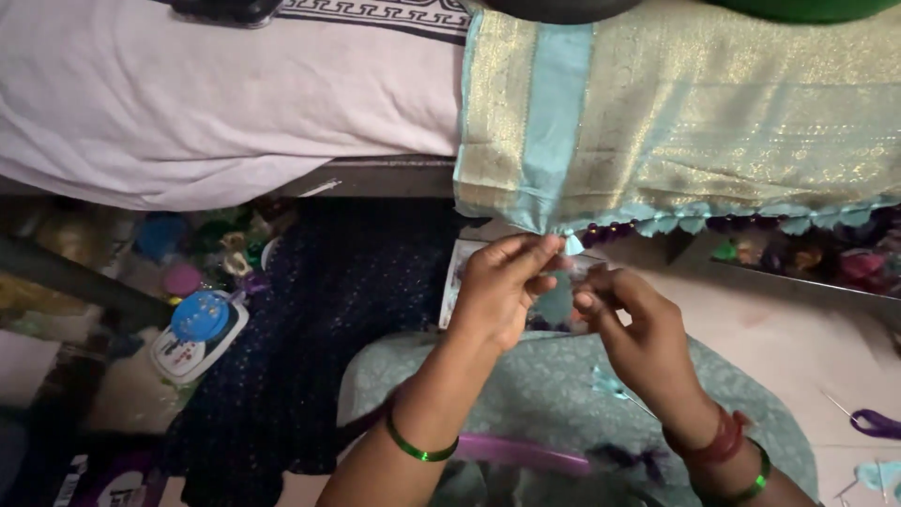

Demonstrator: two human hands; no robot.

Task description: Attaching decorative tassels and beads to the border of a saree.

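A light blue and gold woven cloth (676, 122) hangs over the edge of a bed, its lower hem lined with small blue tassels and dark purple beads (619, 231). My left hand (502, 286) pinches the hem's corner tassel (572, 244) between thumb and fingers. My right hand (633, 333) is close beside it, fingers curled as if pinching something thin; what it holds is too small to see. Both wrists wear green bangles; the right also has red ones.
A pale sheet (188, 103) covers the bed at left. A dark blue dotted cloth (319, 347) lies below. A small white box with a blue round lid (199, 324) sits at left among blurred clutter. A purple-handled tool (878, 422) lies at right.
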